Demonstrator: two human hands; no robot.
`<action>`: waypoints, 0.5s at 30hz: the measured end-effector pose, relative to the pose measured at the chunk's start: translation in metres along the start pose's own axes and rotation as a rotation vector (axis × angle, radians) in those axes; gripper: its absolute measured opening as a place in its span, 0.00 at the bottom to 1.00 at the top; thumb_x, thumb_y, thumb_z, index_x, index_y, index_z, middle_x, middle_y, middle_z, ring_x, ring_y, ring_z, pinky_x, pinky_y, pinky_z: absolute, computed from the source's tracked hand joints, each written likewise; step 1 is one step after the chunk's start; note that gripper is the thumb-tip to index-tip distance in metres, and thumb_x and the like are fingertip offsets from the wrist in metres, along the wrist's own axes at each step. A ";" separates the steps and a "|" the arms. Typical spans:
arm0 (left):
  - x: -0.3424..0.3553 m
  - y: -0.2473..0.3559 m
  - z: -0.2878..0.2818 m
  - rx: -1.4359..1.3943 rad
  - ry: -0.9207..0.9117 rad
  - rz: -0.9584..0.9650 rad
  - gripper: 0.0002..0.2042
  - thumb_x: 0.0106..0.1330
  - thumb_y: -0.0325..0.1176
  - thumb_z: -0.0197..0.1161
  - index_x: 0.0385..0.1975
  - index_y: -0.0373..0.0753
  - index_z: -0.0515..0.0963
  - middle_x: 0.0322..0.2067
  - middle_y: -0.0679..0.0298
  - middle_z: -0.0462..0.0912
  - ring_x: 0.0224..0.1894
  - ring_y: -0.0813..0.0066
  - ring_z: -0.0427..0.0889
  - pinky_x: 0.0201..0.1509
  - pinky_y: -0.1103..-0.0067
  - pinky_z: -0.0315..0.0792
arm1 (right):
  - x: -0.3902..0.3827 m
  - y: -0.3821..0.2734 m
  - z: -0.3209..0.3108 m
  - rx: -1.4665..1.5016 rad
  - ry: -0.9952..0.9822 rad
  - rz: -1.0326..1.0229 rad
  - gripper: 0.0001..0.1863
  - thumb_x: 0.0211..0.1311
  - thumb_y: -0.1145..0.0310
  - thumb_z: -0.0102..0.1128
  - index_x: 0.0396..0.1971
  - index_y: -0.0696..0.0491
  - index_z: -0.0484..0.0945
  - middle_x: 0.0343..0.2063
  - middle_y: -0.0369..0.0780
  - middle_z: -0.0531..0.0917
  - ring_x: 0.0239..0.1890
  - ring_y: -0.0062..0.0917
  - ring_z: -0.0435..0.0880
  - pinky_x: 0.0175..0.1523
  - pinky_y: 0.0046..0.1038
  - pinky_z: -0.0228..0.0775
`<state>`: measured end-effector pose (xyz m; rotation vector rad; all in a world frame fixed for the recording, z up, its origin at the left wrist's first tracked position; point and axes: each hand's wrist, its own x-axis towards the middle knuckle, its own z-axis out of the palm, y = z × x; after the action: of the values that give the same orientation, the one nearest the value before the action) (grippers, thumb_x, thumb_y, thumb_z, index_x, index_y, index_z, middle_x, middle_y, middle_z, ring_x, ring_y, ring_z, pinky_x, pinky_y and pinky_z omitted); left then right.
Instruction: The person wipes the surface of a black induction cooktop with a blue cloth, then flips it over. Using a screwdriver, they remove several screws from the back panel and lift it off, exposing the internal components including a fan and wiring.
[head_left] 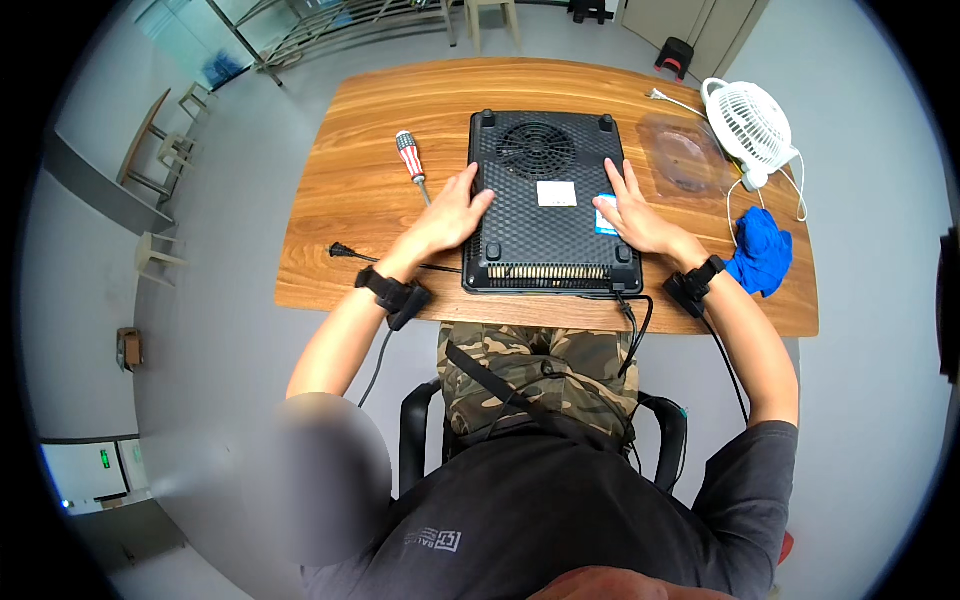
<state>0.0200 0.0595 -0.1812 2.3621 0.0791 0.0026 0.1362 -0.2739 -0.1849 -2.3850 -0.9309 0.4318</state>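
A black induction cooker (515,220) lies bottom up at the table's near edge, its round fan grille (537,148) toward the far side. Rubber feet stand at its corners, and a white label (556,194) and a blue label (606,215) are stuck on it. Along its left edge rests my left hand (455,212), fingers stretched and thumb apart over the rim. My right hand (638,222) lies on the right edge with fingers spread, partly covering the blue label. A screwdriver (408,158) with a red, white and dark handle is left of the cooker.
A black power cord with its plug (342,250) lies at the left on the wooden table (350,210). To the right are a clear plastic piece (685,155), a white fan (750,125) with its cord and a blue cloth (762,252). Cables hang over the near edge.
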 end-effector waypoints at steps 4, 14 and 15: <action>0.011 -0.001 -0.048 0.227 0.077 -0.243 0.28 0.74 0.52 0.54 0.50 0.27 0.80 0.46 0.38 0.85 0.55 0.45 0.83 0.62 0.57 0.74 | -0.004 0.001 0.000 -0.005 0.008 -0.004 0.45 0.79 0.45 0.44 0.78 0.58 0.34 0.74 0.69 0.34 0.79 0.59 0.31 0.80 0.47 0.41; 0.033 -0.047 -0.066 0.602 0.014 -0.518 0.28 0.70 0.55 0.58 0.48 0.32 0.84 0.47 0.39 0.85 0.54 0.43 0.84 0.58 0.58 0.77 | -0.001 -0.003 0.000 -0.052 -0.011 -0.004 0.44 0.80 0.45 0.41 0.79 0.56 0.34 0.75 0.66 0.31 0.80 0.55 0.32 0.80 0.43 0.41; 0.033 -0.046 -0.062 0.612 0.011 -0.511 0.28 0.70 0.55 0.58 0.48 0.32 0.84 0.48 0.40 0.85 0.54 0.44 0.84 0.58 0.58 0.77 | -0.001 -0.003 -0.001 -0.054 -0.013 0.002 0.44 0.80 0.45 0.41 0.79 0.57 0.34 0.75 0.66 0.31 0.80 0.55 0.32 0.80 0.44 0.41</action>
<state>0.0491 0.1377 -0.1703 2.8744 0.7827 -0.2927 0.1339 -0.2732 -0.1826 -2.4348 -0.9575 0.4287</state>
